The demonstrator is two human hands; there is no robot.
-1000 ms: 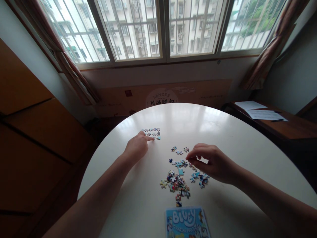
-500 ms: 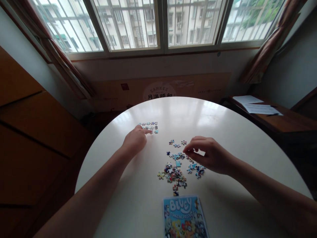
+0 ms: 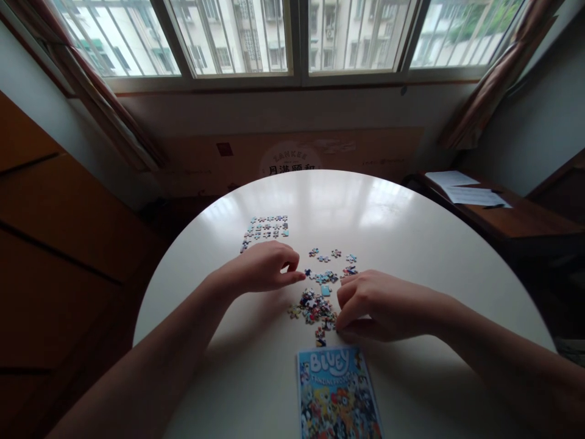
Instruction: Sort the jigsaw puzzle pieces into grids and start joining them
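Observation:
My left hand (image 3: 269,268) hovers over the table with its thumb and forefinger apart, nothing visible between them. Its fingertips are near a dark blue jigsaw piece (image 3: 308,273). Fingers bent downward, my right hand (image 3: 379,305) is closed in a pinch at the right edge of a heap of mixed jigsaw pieces (image 3: 315,306); whatever lies between its fingertips is hidden. A light blue piece (image 3: 326,291) and a small cluster of pieces (image 3: 326,277) lie between the hands. Beyond my left hand, several pieces are laid out in rows (image 3: 267,227), partly covered by that hand.
A blue picture sheet or box marked "Bluey" (image 3: 338,390) lies at the table's near side. More loose pieces (image 3: 323,258) are scattered beyond the heap. The round white table (image 3: 205,378) stands before a window; papers (image 3: 475,196) rest on a wooden desk at the right.
My left hand has drawn back from the rows toward the loose pieces. My right hand has moved nearer, down to the heap's edge. The view has tilted slightly downward.

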